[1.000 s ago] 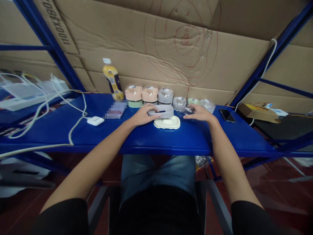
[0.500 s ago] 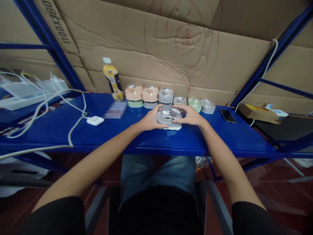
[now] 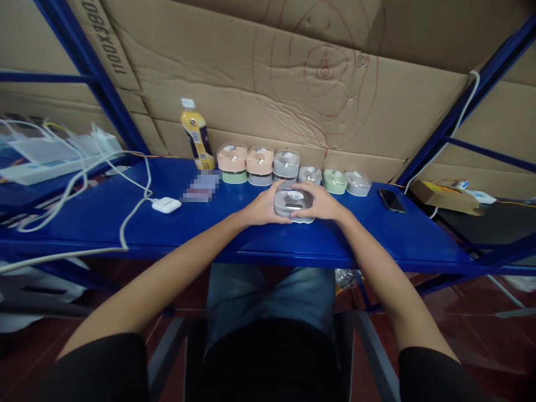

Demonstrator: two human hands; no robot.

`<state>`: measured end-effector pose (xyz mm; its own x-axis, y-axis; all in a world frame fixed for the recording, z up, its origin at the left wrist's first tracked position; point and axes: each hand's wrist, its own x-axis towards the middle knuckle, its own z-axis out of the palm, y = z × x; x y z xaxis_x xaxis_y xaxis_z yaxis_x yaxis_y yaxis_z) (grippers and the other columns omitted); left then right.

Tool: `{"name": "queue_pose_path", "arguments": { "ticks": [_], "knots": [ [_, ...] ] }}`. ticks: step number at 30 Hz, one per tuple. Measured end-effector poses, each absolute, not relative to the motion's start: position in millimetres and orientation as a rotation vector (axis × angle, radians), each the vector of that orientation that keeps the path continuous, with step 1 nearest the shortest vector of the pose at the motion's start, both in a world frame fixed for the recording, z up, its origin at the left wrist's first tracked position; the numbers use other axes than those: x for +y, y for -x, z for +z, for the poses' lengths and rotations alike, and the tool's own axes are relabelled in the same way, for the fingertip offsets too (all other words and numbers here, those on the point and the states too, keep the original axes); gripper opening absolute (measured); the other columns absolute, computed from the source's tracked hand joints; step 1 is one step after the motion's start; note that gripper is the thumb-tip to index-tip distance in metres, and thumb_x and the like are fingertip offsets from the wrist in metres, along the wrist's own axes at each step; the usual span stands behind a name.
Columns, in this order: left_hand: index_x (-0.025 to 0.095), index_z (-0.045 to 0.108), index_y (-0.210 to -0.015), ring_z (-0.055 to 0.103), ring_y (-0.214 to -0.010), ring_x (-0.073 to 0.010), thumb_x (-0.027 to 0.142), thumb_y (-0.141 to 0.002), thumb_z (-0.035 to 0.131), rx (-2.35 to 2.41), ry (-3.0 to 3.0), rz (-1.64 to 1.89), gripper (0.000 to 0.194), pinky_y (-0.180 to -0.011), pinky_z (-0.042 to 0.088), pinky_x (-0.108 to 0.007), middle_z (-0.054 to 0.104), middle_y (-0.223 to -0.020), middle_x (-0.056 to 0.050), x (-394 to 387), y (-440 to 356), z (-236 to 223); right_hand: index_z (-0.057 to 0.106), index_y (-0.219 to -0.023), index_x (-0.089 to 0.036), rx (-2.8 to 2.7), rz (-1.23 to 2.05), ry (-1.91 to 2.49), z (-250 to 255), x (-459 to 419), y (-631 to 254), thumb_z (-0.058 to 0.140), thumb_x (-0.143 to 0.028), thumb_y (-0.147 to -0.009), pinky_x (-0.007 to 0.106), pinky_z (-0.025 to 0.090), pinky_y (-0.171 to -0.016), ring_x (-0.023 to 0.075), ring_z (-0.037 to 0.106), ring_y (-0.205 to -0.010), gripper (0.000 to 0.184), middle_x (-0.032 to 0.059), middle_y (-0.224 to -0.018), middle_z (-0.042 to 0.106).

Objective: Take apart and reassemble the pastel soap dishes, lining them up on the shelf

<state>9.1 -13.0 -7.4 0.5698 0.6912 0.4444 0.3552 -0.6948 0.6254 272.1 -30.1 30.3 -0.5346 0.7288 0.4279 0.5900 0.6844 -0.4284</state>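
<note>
Near the front of the blue table [image 3: 259, 240], a grey box with a clear domed lid [image 3: 293, 205] sits between my two hands. My left hand [image 3: 264, 205] is wrapped round its left side, thumb along the front edge. Round its right side curls my right hand [image 3: 324, 202], with the thumb across the front of the lid. A pale sheet or rim shows under the box's front edge; I cannot tell which. Just behind stands a stack with a grey lidded box [image 3: 286, 163] on top, its lower part partly hidden by my fingers.
Peach lidded boxes [image 3: 232, 158] are stacked left of the grey stack. A green box [image 3: 335, 181] and grey box [image 3: 357, 183] stand to the right, then a phone [image 3: 391, 200]. Leftward are a yellow bottle [image 3: 197, 137], a white earbud case [image 3: 166, 205] and loose cables [image 3: 125, 223].
The view has shifted slightly. My right hand has moved a little inward over the grey box's lid, and both hands still hold the box.
</note>
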Motion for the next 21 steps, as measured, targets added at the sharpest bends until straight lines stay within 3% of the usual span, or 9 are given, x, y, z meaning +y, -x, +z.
{"name": "queue_pose_path", "arguments": {
  "ticks": [7, 14, 21],
  "knots": [
    [0.022, 0.038, -0.171, 0.062, -0.15, -0.052, 0.066, -0.062, 0.102, 0.867, -2.274, 0.971, 0.134, -0.122, 0.052, -0.07, 0.06, -0.165, -0.026, -9.2, -9.1, -9.4, 0.074, -0.151, -0.029, -2.308, 0.281, 1.038, 30.7, -31.2, -271.4, 0.098, -0.07, -0.069, 0.061, 0.055, -0.118, 0.0399, 0.071, -0.13, 0.095, 0.0125, -0.138, 0.076],
    [0.021, 0.04, -0.17, 0.057, -0.155, -0.0529, 0.066, -0.059, 0.104, 0.871, -2.305, 0.964, 0.136, -0.126, 0.048, -0.07, 0.056, -0.169, -0.027, -7.3, -9.4, -11.6, 0.073, -0.153, -0.027, -2.328, 0.29, 1.064, 28.1, -27.9, -271.6, 0.095, -0.07, -0.073, 0.063, 0.054, -0.118, 0.0402, 0.071, -0.129, 0.093, 0.0133, -0.135, 0.077],
    [0.02, 0.039, -0.17, 0.061, -0.151, -0.0524, 0.067, -0.057, 0.105, 0.868, -2.312, 0.974, 0.139, -0.124, 0.052, -0.067, 0.059, -0.166, -0.026, -6.0, -9.5, -13.8, 0.073, -0.155, -0.026, -2.351, 0.254, 1.057, 30.8, -33.2, -269.2, 0.095, -0.07, -0.074, 0.061, 0.055, -0.117, 0.0404, 0.07, -0.129, 0.095, 0.0147, -0.137, 0.074]
  ]
}}
